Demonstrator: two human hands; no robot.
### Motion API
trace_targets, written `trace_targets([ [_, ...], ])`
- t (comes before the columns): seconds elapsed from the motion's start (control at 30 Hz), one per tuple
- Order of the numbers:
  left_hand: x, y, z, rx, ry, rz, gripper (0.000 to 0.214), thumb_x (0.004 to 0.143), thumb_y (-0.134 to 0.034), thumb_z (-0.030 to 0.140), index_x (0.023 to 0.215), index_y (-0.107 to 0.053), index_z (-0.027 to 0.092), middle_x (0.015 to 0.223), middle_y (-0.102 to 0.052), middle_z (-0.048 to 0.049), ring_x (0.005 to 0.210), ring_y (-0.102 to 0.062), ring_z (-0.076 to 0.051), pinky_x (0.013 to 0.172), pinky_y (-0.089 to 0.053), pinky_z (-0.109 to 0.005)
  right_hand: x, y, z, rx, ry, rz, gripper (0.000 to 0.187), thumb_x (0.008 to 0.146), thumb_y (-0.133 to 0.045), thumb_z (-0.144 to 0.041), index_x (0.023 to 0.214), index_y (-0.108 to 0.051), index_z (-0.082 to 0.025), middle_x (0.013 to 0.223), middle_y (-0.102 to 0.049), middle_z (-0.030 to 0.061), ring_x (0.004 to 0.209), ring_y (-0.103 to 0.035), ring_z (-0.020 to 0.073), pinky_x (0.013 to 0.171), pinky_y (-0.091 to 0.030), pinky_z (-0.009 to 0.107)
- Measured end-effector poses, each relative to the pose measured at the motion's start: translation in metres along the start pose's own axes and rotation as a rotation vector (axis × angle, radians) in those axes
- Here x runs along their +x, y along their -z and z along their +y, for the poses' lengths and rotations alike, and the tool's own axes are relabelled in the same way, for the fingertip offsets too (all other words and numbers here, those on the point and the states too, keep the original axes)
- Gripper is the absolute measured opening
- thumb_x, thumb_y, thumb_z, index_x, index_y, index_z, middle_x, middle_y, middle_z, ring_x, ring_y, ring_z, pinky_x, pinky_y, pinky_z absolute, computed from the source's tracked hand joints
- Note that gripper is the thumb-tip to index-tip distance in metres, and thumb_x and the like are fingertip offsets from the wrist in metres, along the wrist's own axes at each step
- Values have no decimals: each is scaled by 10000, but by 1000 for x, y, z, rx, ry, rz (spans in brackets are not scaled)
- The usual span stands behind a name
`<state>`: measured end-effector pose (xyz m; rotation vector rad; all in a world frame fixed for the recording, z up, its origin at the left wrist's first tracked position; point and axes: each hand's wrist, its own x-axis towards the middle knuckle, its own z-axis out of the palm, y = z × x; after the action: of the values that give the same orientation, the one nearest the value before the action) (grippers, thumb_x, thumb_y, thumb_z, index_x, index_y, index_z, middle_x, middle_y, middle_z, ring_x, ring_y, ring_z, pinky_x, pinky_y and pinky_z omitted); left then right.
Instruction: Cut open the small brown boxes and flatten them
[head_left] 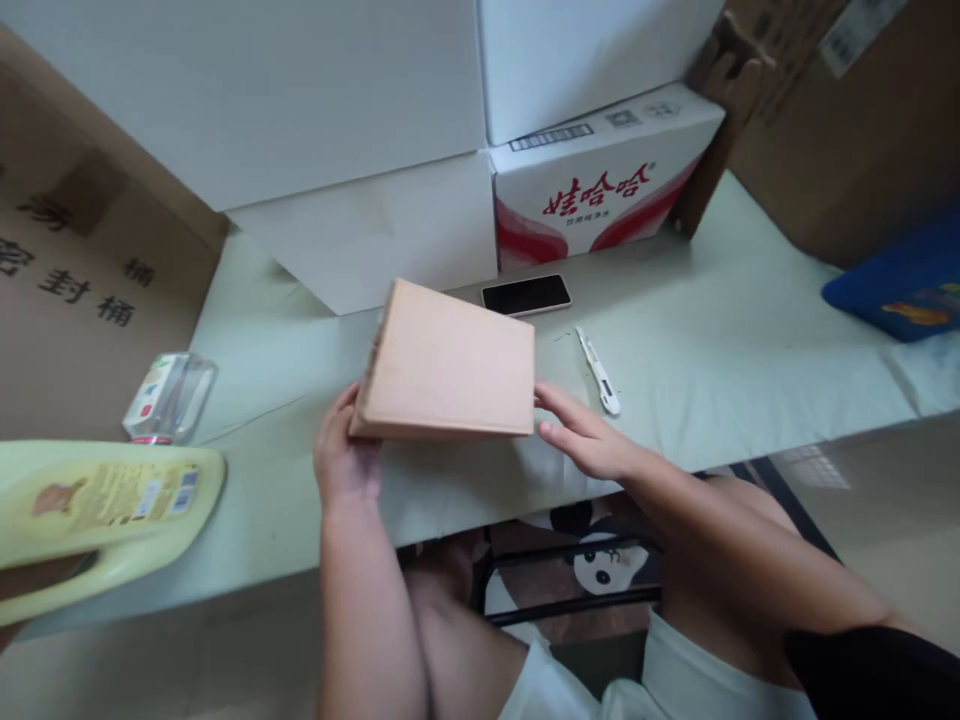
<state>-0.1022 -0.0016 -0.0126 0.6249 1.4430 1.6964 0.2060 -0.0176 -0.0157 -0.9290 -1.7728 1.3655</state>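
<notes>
Left hand (348,452) grips the cardboard box (454,368) at one end; right hand (581,436), fingers spread, possibly touches the other, near a white cutter (598,372)!

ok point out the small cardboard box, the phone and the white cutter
Small cardboard box (450,365): head view, middle of its broad face
Phone (526,294): head view, dark screen
White cutter (597,370): head view, middle of its handle

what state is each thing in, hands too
Cardboard box: tilted, held
Left hand: gripping cardboard box
Right hand: open, contact unclear
Phone: flat, screen dark
White cutter: lying flat, blade unclear
Clear bottle: apparently lying down
Yellow bottle: partly out of frame, cap unseen
Red-printed carton: upright
</notes>
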Motion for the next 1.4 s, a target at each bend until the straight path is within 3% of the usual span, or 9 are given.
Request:
trace_targets([
  [0.13,-10,-24,-11,-47,180,-75,444,602,-803,555,874,-717,214,858,-740,-31,798,-671,-191,565,-500,-238,-4,7,0,-133,168,30,746,967,-533,-598,1619,-280,-340,1726,-158,51,1605,-148,279,1296,-198,532],
  [0.27,-21,-37,-16,143,373,-476,687,675,-642,840,945,-716,212,865,-751,-100,754,-693,-233,552,-512,-309,-7,18,2,-167,241,167,738,965,-563,-546,1613,-251,-382,1740,-70,33,1614,-96,265,1291,-218,533],
  [0.53,-43,-40,-14,445,692,-952,866,618,-510,976,910,-708,185,938,-760,-181,697,-726,-258,482,-452,-284,-7,36,-10,-100,213,339,407,917,-639,-511,1278,-661,-325,1562,-496,66,1484,-436,297,1239,-345,571],
  [0.7,-26,-36,-20,613,411,-653,654,720,-655,800,880,-662,166,967,-716,-155,627,-663,-177,472,-433,-258,-3,30,-6,-71,169,300,305,922,-656,-472,1117,-756,-259,1557,-502,97,1443,-492,295,1202,-398,555],
  [0.8,-14,-35,-25,405,-67,-317,704,733,-695,721,1231,-571,239,1294,-619,-163,1108,-673,-262,836,-577,-376,0,18,-5,-36,201,172,270,933,-654,-446,1097,-754,-256,1582,-474,99,1450,-489,277,1196,-407,534],
  [0.9,-11,-35,-27,341,-388,-393,712,780,-686,623,1377,-475,297,1471,-482,-136,1375,-505,-293,1141,-435,-468,2,9,-6,-25,208,84,240,951,-631,-437,1082,-739,-268,1559,-503,88,1438,-504,259,1176,-427,529],
  [1.1,-18,-37,-30,469,-478,-444,431,827,-611,385,1237,-534,279,1373,-460,-112,1355,-466,-291,1196,-349,-517,-1,18,-5,-140,213,256,292,985,-533,-470,1056,-714,-252,1250,-691,95,1197,-653,238,1025,-538,457],
  [1.23,-16,-41,-33,485,-525,-401,403,799,-610,340,1191,-544,272,1348,-450,-104,1350,-449,-291,1203,-328,-511,-5,39,7,-595,-110,517,309,907,-578,-429,1098,-705,-222,1070,-694,111,892,-665,236,765,-560,399],
  [1.4,-26,-54,-28,518,-553,-285,367,805,-615,344,1164,-581,274,1353,-458,-94,1352,-451,-280,1178,-373,-468,-13,61,22,-1038,-495,340,572,851,-564,-425,1381,-615,-217,1034,-677,151,746,-626,253,607,-476,359],
])
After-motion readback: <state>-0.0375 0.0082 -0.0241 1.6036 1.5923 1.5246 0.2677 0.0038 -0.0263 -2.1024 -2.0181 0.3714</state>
